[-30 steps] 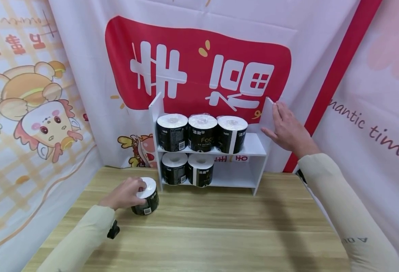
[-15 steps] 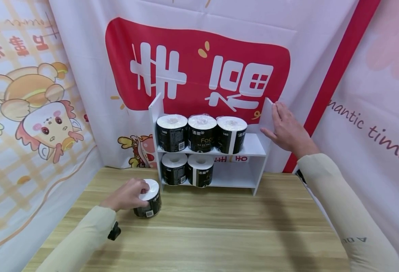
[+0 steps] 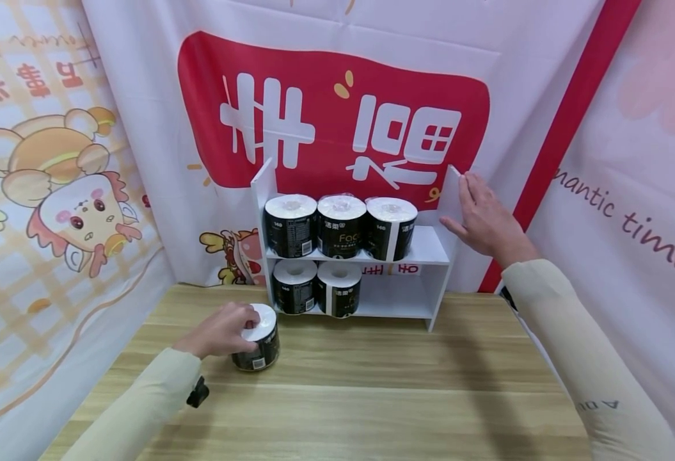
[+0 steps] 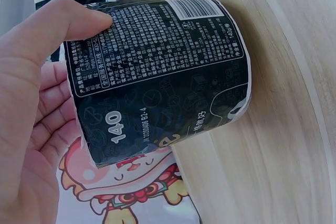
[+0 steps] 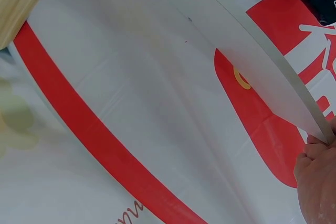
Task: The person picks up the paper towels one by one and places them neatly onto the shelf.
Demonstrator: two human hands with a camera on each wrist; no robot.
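Observation:
On the table to the left, my left hand [image 3: 219, 333] grips a black-wrapped toilet paper roll [image 3: 267, 352], with fingertips at the white top and the thumb on the side. The left wrist view shows the thumb on the roll's printed wrapper [image 4: 157, 77]. A white two-tier shelf [image 3: 395, 308] stands at the back. My right hand [image 3: 489, 224] holds the upper front edge of its right side panel, thumb on the inner side. In the right wrist view, the fingers [image 5: 314, 153] meet the panel [image 5: 262, 66] at its corner.
The upper tier carries three rolls [image 3: 341, 230] in a row. Two more rolls [image 3: 295, 291] stand on the lower tier's left, with bare shelf board to their right. Printed cloth [image 3: 521, 96] hangs behind and at both sides of the wooden table [image 3: 372, 403].
My left hand has slid the roll a little to the right and slightly nearer along the table. The right hand stays on the shelf panel.

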